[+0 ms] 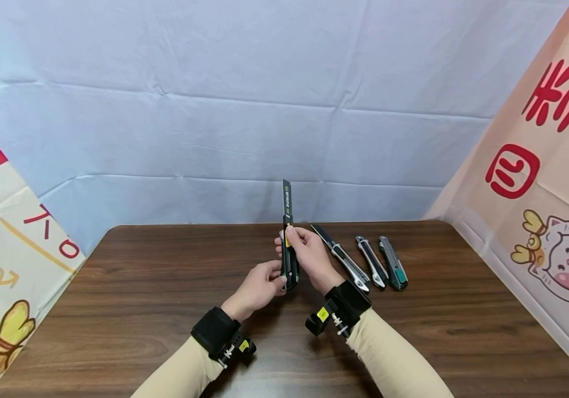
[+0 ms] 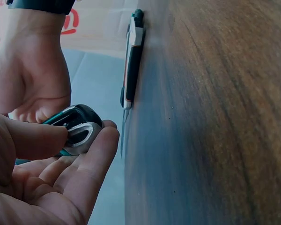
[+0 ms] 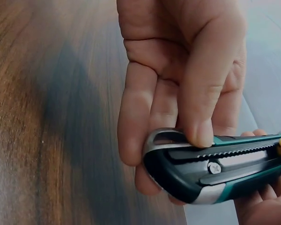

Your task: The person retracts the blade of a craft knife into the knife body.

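A black and green utility knife (image 1: 290, 260) stands nearly upright above the table, its long dark printed blade (image 1: 286, 196) extending from the top. My right hand (image 1: 311, 254) grips the upper handle, thumb at the yellow slider (image 1: 287, 239). Below, my left hand (image 1: 259, 284) pinches the butt end. The left wrist view shows the silver loop at the butt (image 2: 79, 138) between the left thumb and fingers. In the right wrist view the left thumb (image 3: 203, 117) presses the butt beside a screw, and part of my right hand (image 3: 269, 201) shows at the lower right.
Right of the hands on the brown wooden table (image 1: 130, 309) lie three more utility knives: a silver and black one (image 1: 349, 265) with its blade out, a shorter silver and black one (image 1: 373, 262), and a grey and green one (image 1: 394, 265). A pale cloth (image 1: 215, 138) hangs behind.
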Tool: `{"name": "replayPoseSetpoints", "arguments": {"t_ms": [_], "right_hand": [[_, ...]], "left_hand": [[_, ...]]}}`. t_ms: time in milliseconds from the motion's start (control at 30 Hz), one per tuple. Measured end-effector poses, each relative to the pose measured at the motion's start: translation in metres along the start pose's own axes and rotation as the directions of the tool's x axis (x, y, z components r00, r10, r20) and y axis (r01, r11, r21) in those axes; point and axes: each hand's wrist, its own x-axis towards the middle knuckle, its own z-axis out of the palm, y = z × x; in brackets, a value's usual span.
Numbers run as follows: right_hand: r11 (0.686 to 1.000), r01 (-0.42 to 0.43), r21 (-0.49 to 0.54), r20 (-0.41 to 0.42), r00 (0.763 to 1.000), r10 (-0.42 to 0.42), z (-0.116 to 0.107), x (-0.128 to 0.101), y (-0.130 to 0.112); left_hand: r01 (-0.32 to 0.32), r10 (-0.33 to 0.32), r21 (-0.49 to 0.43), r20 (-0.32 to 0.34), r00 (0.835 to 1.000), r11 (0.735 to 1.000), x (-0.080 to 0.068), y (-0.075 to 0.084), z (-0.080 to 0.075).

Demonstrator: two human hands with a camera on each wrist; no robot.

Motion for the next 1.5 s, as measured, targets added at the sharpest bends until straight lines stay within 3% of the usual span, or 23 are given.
{"name": "replayPoseSetpoints", "arguments": {"t_ms": [567, 1500], "right_hand": [[1.0, 0.0, -0.013, -0.041, 0.999, -0.001, 0.0065, -0.0003, 0.0025], [1.0, 0.005, -0.001, 0.01, 1.0, -0.005, 0.0054, 0.0013, 0.0052]], "left_hand": [[-0.005, 0.005, 0.023, 0.002, 1.0, 1.0, 0.0017, -0.0045, 0.0011], [0.021, -0.021, 0.007, -0.003, 1.0, 1.0, 0.0017, -0.0037, -0.0009]]}}
